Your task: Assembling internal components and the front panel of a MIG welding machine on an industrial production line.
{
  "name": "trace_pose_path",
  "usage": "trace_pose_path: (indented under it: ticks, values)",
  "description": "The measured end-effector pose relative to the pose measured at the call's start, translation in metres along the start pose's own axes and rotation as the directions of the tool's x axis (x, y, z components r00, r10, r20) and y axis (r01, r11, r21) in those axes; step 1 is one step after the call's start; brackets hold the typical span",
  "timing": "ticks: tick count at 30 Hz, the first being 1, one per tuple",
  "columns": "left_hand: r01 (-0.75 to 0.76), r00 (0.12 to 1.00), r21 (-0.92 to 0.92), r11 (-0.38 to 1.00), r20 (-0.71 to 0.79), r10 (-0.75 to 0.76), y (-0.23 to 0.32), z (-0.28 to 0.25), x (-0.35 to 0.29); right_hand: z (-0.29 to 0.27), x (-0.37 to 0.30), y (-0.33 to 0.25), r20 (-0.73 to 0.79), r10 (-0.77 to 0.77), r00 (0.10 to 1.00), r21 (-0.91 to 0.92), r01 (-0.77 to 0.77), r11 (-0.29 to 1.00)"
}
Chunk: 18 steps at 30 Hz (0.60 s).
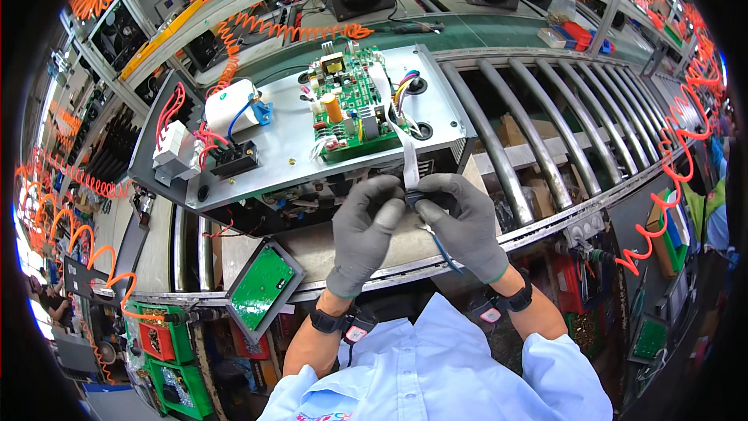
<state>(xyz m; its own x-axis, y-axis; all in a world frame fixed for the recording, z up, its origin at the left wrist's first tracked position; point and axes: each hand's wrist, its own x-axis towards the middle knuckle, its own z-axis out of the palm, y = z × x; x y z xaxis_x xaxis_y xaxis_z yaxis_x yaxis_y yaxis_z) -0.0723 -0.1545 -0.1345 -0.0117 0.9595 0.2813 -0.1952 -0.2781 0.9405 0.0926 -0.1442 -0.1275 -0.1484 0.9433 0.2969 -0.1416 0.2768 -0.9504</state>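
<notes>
An electronics assembly workshop: a roller conveyor (487,143) bears a metal chassis (292,129) with an exposed circuit board (343,86); coiled orange hoses (304,32) hang around the conveyor, parts bins (195,403) below its near edge.

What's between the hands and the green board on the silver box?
A white cable crosses the near edge of the box between the green board and the left hand and right hand, in the head view.

1. Left hand (365,230) and right hand (467,228), gray-gloved — both pinching at a dark connector (412,196) on the white ribbon cable (409,160).
2. Green circuit board (343,97) — atop a metal chassis (290,136).
</notes>
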Motion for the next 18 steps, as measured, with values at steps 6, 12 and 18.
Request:
trace_pose_path:
  ticks: [6, 12, 18]
  values:
    - [-0.037, 0.999, 0.235, 0.971, 0.022, 0.032, 0.001, 0.003, -0.002, 0.000, 0.000, 0.001, 0.005, -0.032, 0.999, -0.065, 0.033, 0.997]
    - [-0.160, 0.985, 0.389, 0.907, 0.006, 0.171, 0.013, 0.011, -0.005, -0.004, 0.004, -0.002, 0.087, -0.179, 0.980, -0.234, 0.194, 0.953]
    - [-0.274, 0.951, 0.533, 0.801, 0.024, 0.310, 0.019, 0.011, 0.001, -0.002, 0.009, -0.005, 0.160, -0.387, 0.908, -0.379, 0.419, 0.825]
